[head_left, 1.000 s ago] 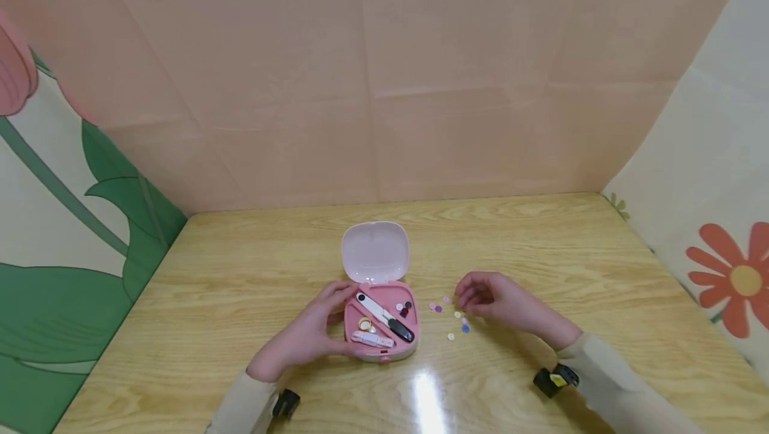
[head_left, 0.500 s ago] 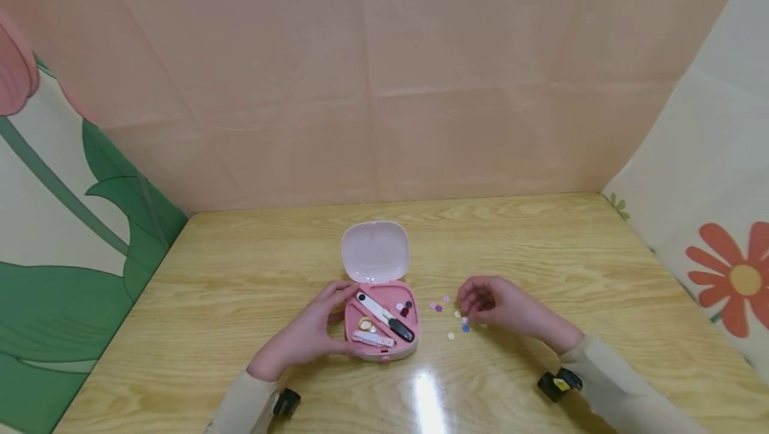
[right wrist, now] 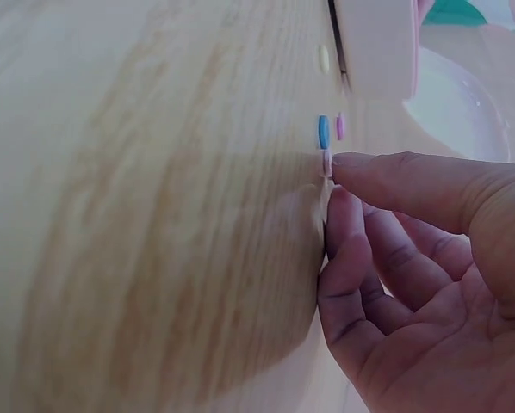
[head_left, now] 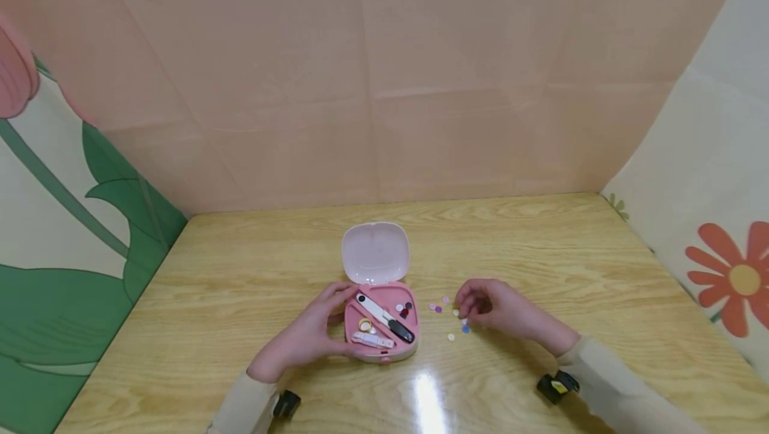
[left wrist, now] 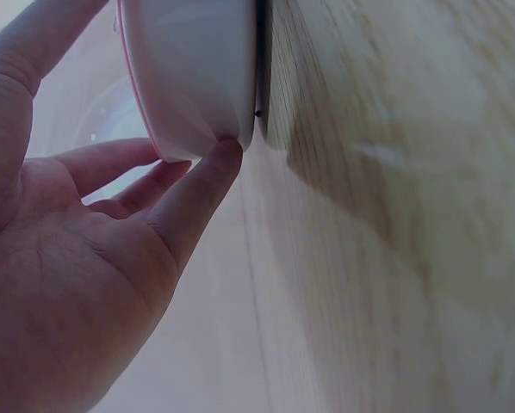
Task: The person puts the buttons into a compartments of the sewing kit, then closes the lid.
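Observation:
In the head view my left hand [head_left: 309, 334] grips the left side of a pink sewing box [head_left: 412, 347], its thumb at the front and fingers at the back corner. The left wrist view shows the fingertips against the box's pale wall [left wrist: 189, 77]. My right hand [head_left: 501, 310] is low over loose buttons on the table, fingers curled. In the right wrist view its thumb tip touches a pale pink button [right wrist: 328, 163], with the index fingertip close below; I cannot tell whether they pinch it. A blue button [right wrist: 324, 132] lies beside that one.
The box's lid [head_left: 375, 254] stands raised at the back. Inside lie thread snips [head_left: 384, 317], a folded white tape [head_left: 372, 339], a yellow ring [head_left: 364, 324] and a few buttons [head_left: 404, 312]. Purple [head_left: 438, 309] and cream buttons [head_left: 451, 337] lie right of the box.
My right hand has shifted slightly toward the near side, its fingertips staying among the buttons. A cream button by its fingertips has moved a little. My left hand and the box keep their place.

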The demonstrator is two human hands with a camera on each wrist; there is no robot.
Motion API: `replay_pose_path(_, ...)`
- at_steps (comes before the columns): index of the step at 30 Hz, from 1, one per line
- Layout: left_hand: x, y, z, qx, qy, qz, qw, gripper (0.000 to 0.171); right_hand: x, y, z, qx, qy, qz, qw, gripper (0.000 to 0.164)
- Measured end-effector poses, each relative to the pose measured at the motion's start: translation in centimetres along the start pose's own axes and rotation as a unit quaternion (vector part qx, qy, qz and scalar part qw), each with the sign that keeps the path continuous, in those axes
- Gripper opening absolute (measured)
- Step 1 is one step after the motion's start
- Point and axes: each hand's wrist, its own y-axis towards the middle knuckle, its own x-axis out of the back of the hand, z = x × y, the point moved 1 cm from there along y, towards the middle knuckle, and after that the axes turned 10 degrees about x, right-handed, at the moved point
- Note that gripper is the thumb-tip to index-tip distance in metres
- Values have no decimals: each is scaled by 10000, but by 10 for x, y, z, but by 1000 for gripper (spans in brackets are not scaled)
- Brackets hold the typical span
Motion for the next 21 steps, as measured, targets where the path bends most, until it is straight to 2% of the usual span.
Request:
replay_pose_path(6,0,0,0,-57,-51,7,10000,100,-2,1,-1,28,-34,-62,10000,24)
replay_pose_path(21,0,0,0,64,-23,-15,10000,100,-3,1,-2,94,-105,-76,9999,24)
